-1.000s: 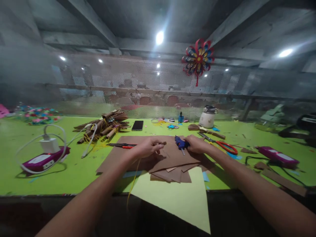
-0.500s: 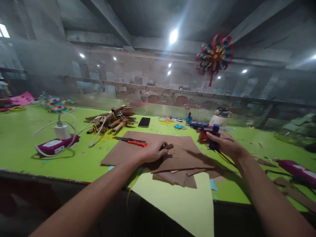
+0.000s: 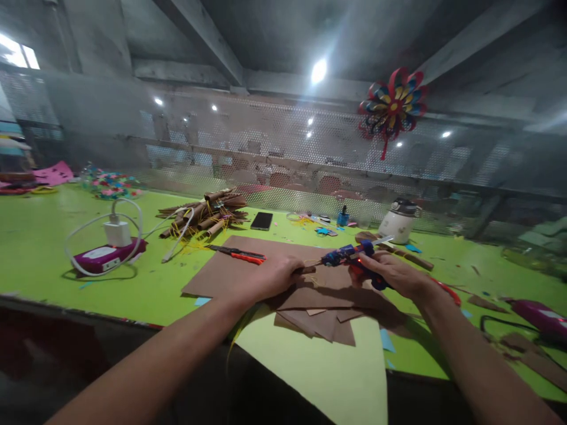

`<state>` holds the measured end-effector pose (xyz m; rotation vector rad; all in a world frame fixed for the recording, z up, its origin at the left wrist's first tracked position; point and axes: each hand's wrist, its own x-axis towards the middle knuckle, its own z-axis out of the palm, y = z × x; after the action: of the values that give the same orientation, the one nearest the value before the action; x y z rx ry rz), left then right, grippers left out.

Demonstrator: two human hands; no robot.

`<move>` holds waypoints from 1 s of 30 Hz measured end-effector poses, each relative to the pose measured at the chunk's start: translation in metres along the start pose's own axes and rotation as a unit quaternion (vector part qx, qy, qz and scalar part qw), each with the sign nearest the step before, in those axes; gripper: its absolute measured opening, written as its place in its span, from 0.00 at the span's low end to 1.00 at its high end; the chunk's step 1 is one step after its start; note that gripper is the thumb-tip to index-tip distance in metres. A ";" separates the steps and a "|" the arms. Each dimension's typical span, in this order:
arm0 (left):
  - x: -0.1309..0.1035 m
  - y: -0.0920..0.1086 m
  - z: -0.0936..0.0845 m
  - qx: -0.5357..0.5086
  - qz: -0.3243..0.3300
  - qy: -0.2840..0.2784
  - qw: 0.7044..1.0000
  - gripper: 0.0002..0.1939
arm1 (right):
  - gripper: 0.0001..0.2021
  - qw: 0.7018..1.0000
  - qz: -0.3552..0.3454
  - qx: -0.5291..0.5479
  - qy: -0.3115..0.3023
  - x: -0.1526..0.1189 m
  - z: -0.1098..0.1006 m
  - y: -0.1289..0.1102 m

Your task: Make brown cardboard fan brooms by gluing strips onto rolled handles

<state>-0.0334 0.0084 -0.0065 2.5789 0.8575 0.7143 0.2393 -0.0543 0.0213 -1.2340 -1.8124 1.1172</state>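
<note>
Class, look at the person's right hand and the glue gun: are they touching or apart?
Touching. The head view shows the right hand closed around the glue gun, with the thumb against its side and no gap between them.

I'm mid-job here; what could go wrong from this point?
The glue gun in the right hand points its nozzle close to the left hand, which holds a small brown roll; if hot, it could burn those fingers. The red-and-black tool, seemingly a cutter, lies by the left wrist and might get knocked. The pale yellow sheet overhangs the table edge and could be snagged.
</note>
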 end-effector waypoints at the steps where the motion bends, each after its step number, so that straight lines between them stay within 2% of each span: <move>1: 0.000 0.000 0.000 0.033 0.012 -0.007 0.999 0.10 | 0.24 1.000 0.002 -0.009 -0.004 0.000 0.000 0.001; 3: 0.001 0.001 -0.001 0.097 0.030 -0.026 0.994 0.11 | 0.24 1.000 0.003 -0.022 -0.009 0.002 0.001 0.003; 7: 0.001 0.000 -0.001 0.139 0.040 -0.053 0.988 0.15 | 0.25 0.998 0.016 -0.057 -0.005 0.005 0.003 0.010; 13: 0.000 -0.003 0.003 0.122 0.053 -0.057 0.989 0.19 | 0.24 0.995 0.043 -0.092 -0.015 0.005 0.004 0.010; 22: 0.000 -0.002 0.004 0.132 0.058 -0.054 0.988 0.16 | 0.25 0.996 0.024 -0.084 0.009 0.004 0.006 0.007; 30: 0.002 0.000 0.003 0.145 0.030 -0.059 0.987 0.13 | 0.27 0.990 0.044 -0.135 -0.014 0.007 0.013 0.002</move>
<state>-0.0305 0.0092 -0.0077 2.8812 0.9080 0.4742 0.2265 -0.0508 0.0148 -1.4740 -1.9960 0.9614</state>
